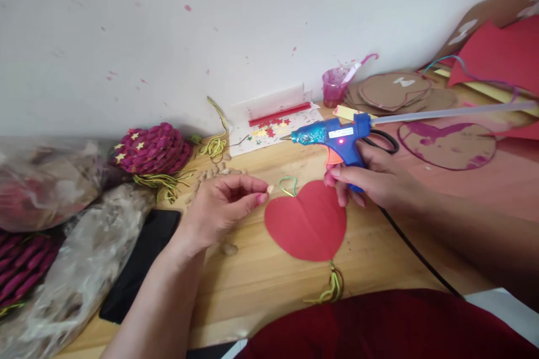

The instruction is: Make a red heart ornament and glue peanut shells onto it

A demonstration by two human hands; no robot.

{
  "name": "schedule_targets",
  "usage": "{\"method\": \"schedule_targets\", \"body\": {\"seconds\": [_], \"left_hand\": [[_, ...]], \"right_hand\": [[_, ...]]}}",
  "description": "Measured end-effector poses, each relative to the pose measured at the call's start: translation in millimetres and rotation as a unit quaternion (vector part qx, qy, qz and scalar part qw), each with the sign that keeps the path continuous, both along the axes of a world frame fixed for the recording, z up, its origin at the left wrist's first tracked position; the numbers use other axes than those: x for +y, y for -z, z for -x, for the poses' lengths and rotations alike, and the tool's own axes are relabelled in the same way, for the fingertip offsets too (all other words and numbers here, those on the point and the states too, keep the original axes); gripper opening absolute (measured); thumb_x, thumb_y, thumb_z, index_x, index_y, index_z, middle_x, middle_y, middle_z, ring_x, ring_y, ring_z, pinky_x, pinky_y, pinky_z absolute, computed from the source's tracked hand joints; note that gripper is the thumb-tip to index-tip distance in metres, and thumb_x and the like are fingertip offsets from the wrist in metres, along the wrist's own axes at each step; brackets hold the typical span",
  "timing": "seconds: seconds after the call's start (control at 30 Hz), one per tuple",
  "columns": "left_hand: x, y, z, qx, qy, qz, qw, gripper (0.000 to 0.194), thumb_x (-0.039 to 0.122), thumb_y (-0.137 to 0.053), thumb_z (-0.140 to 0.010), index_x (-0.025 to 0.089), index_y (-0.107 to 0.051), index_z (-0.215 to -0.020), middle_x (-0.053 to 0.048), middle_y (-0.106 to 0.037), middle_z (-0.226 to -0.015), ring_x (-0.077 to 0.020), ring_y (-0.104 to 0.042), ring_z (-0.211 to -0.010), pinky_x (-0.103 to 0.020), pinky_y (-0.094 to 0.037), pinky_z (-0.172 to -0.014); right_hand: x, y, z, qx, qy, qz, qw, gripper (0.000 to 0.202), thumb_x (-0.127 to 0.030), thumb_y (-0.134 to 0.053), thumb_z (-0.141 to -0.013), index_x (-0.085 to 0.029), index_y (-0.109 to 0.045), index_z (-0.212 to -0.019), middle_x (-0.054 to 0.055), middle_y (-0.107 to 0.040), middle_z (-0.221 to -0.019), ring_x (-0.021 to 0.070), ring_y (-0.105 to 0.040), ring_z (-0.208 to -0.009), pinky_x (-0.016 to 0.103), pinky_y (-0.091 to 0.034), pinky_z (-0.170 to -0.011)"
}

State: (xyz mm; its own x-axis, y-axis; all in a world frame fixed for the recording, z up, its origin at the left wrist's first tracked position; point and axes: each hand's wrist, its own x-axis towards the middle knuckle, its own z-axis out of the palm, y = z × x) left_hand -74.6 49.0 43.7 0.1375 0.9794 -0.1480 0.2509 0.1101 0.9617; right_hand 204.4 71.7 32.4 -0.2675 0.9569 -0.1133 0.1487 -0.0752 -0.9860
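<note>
My left hand (223, 202) pinches a small pale piece (270, 189) between thumb and fingertips, just left of the heart's upper edge. Wrapped round the handle of a blue glue gun (337, 133) is my right hand (364, 179), above the heart's upper right side. The gun's nozzle points left, a red light glows on its body and a clear glue stick sticks out behind. A red heart (306, 223) lies flat on the wooden table, with a green loop (288, 185) at its top and a yellow-green tassel (332, 286) at its bottom.
Left are a stack of magenta braided pieces (155, 148), plastic bags (96, 252) and a black flat object (141, 266). Behind lie paper with star confetti (269, 132) and a pink cup (334, 88). Cardboard shapes (446, 145) lie right; the gun's black cord (416, 249) runs to the front.
</note>
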Motion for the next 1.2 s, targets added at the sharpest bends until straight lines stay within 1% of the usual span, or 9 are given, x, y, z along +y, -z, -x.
{"method": "schedule_targets", "body": {"seconds": [0.07, 0.2, 0.33, 0.53, 0.67, 0.83, 0.93, 1.03, 1.2], "left_hand": [[-4, 2.8, -5, 0.084, 0.024, -0.064, 0.994, 0.014, 0.025, -0.082, -0.076, 0.019, -0.081, -0.089, -0.006, -0.076, -0.084, -0.0138, -0.065, -0.071, -0.022, -0.051, -0.062], [-14, 5.2, -15, 0.206, 0.072, -0.201, 0.955, 0.01, 0.022, -0.075, -0.084, 0.023, -0.08, -0.093, -0.004, -0.076, -0.087, -0.0135, -0.064, -0.07, -0.022, -0.047, -0.06], [-19, 2.0, -22, 0.24, 0.122, -0.24, 0.933, 0.013, 0.021, -0.07, -0.089, 0.025, -0.079, -0.097, -0.003, -0.077, -0.093, -0.0134, -0.067, -0.074, -0.021, -0.049, -0.066], [-21, 5.0, -24, 0.245, 0.125, -0.27, 0.923, 0.015, 0.017, -0.069, -0.089, 0.024, -0.079, -0.099, -0.004, -0.077, -0.098, -0.0154, -0.07, -0.083, -0.022, -0.051, -0.075], [-21, 7.7, -25, 0.211, 0.074, -0.208, 0.952, 0.015, 0.017, -0.073, -0.085, 0.024, -0.08, -0.096, -0.004, -0.077, -0.094, -0.015, -0.068, -0.078, -0.022, -0.051, -0.069], [-13, 6.3, -22, 0.023, -0.026, -0.007, 0.999, 0.015, 0.025, -0.085, -0.073, 0.02, -0.08, -0.086, -0.005, -0.076, -0.084, -0.0139, -0.067, -0.07, -0.02, -0.053, -0.062], [-7, 4.1, -19, -0.12, -0.054, 0.096, 0.987, 0.024, 0.026, -0.092, -0.065, 0.018, -0.08, -0.083, -0.004, -0.074, -0.076, -0.0097, -0.063, -0.063, -0.017, -0.051, -0.058], [-3, 3.2, -17, -0.237, -0.069, 0.153, 0.957, 0.03, 0.025, -0.096, -0.059, 0.015, -0.08, -0.082, -0.002, -0.07, -0.07, -0.0063, -0.058, -0.058, -0.014, -0.049, -0.052], [0, 2.9, -16, -0.308, -0.078, 0.189, 0.929, 0.031, 0.019, -0.096, -0.059, 0.012, -0.08, -0.084, -0.002, -0.07, -0.072, -0.0055, -0.06, -0.059, -0.012, -0.051, -0.052]], "right_hand": [[-1, -4.2, 0, -0.018, -0.004, 0.011, 1.0, 0.013, -0.014, -0.061, -0.083, -0.021, -0.051, -0.082, 0.002, -0.068, -0.069, 0.0135, -0.063, -0.044, 0.023, -0.037, -0.032], [0, -12.0, -1, -0.033, -0.028, 0.05, 0.998, 0.019, -0.011, -0.061, -0.078, -0.023, -0.048, -0.086, 0.001, -0.07, -0.07, 0.0148, -0.063, -0.042, 0.024, -0.039, -0.033], [2, -18.9, -3, 0.001, -0.044, 0.108, 0.993, 0.016, -0.017, -0.067, -0.079, -0.021, -0.052, -0.082, 0.002, -0.069, -0.065, 0.0141, -0.062, -0.044, 0.023, -0.037, -0.036], [3, -21.3, -10, 0.018, -0.065, 0.128, 0.989, 0.028, -0.039, -0.077, -0.081, -0.021, -0.057, -0.078, -0.003, -0.059, -0.058, 0.0085, -0.049, -0.039, 0.022, -0.034, -0.034], [-1, -20.3, -11, 0.002, -0.085, 0.129, 0.988, 0.032, -0.048, -0.076, -0.082, -0.02, -0.06, -0.082, -0.002, -0.062, -0.065, 0.0079, -0.05, -0.041, 0.021, -0.034, -0.035], [-5, -20.5, -8, 0.048, -0.09, 0.119, 0.988, 0.039, -0.057, -0.071, -0.084, -0.02, -0.062, -0.083, 0.001, -0.067, -0.071, 0.0078, -0.049, -0.04, 0.022, -0.034, -0.036], [-7, -21.1, -10, 0.075, -0.093, 0.094, 0.988, 0.04, -0.06, -0.067, -0.086, -0.02, -0.065, -0.084, 0.002, -0.067, -0.069, 0.0075, -0.047, -0.038, 0.023, -0.032, -0.036], [-8, -20.6, -13, 0.058, -0.12, 0.07, 0.989, 0.044, -0.065, -0.063, -0.088, -0.021, -0.065, -0.082, -0.002, -0.055, -0.049, 0.0091, -0.043, -0.037, 0.023, -0.031, -0.037], [-15, -17.9, -12, 0.032, -0.109, 0.013, 0.993, 0.048, -0.067, -0.059, -0.089, -0.02, -0.066, -0.082, -0.004, -0.05, -0.047, 0.0095, -0.044, -0.038, 0.023, -0.032, -0.039]]}}
